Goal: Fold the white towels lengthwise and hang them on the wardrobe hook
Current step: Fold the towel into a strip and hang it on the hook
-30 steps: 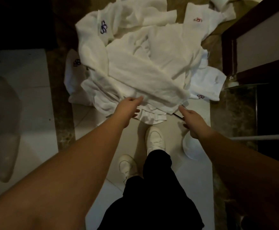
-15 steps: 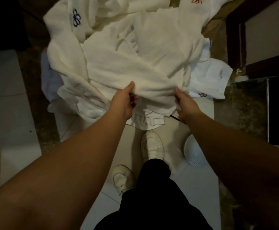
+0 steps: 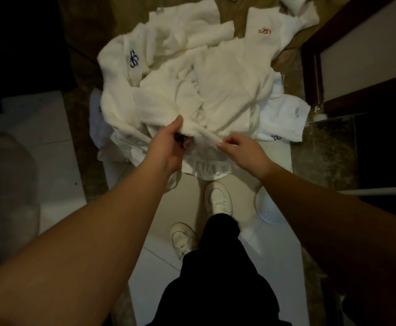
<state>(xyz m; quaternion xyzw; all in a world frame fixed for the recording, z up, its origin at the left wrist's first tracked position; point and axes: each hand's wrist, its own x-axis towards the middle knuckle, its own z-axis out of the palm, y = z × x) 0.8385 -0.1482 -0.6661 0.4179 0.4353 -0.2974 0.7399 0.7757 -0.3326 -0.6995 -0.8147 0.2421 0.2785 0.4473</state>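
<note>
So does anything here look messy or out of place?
Yes. The white towels lie in a crumpled, overlapping heap on the floor, none folded yet. Both hands, left and right, pinch the near edge of one towel.

Heap of crumpled white cotton towels (image 3: 215, 90): covers the floor ahead from the dark left edge across to the dark wooden door frame (image 3: 309, 74) on the right, leaving only a strip of brown carpet (image 3: 284, 60) between. Open pale floor tile (image 3: 251, 255): lies near the person's two white shoes (image 3: 218, 198), bounded on the right by a round white ribbed disc (image 3: 269, 212). Left side: pale raised slab (image 3: 39, 128) and a blurred grey rounded shape (image 3: 4, 196) stand close in.
</note>
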